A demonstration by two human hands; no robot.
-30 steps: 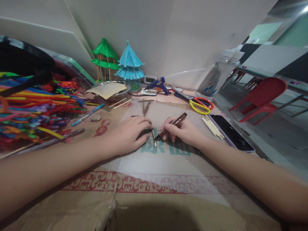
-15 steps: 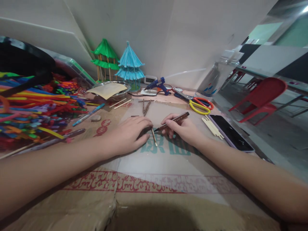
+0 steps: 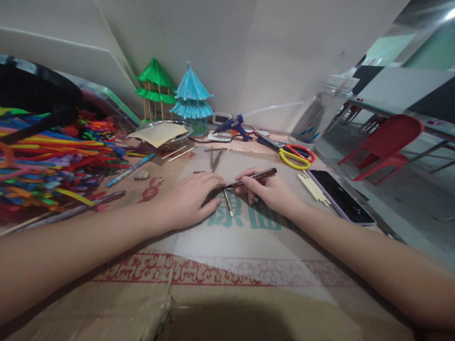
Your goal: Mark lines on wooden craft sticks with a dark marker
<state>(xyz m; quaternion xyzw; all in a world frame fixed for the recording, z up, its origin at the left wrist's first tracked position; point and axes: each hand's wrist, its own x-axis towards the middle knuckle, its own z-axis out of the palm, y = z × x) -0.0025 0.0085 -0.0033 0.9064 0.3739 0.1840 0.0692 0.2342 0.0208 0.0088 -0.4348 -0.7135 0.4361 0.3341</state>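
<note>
My right hand (image 3: 265, 187) is closed round a dark brown marker pen (image 3: 254, 178), its tip pointing left. The tip meets the upper end of a short thin wooden stick (image 3: 228, 203), partly coloured brown with a pale lower end. My left hand (image 3: 195, 194) lies over the table with its fingers bent together at the stick's upper end, pinning it; the fingertips are partly hidden. Several brown sticks (image 3: 216, 160) lie just beyond my hands. Pale uncoloured sticks (image 3: 314, 188) lie in a row to the right.
A phone (image 3: 341, 196), scissors (image 3: 296, 156) and a blue glue gun (image 3: 231, 127) lie right and behind. Green (image 3: 155, 87) and blue (image 3: 192, 97) model pavilions stand at the back beside a glass dish (image 3: 185, 130). Colourful pipe cleaners (image 3: 53, 161) fill the left. A red chair (image 3: 391, 142) stands beyond.
The marker tip has moved slightly up and left along the stick, with my right hand shifting a little the same way. My left hand stays in place.
</note>
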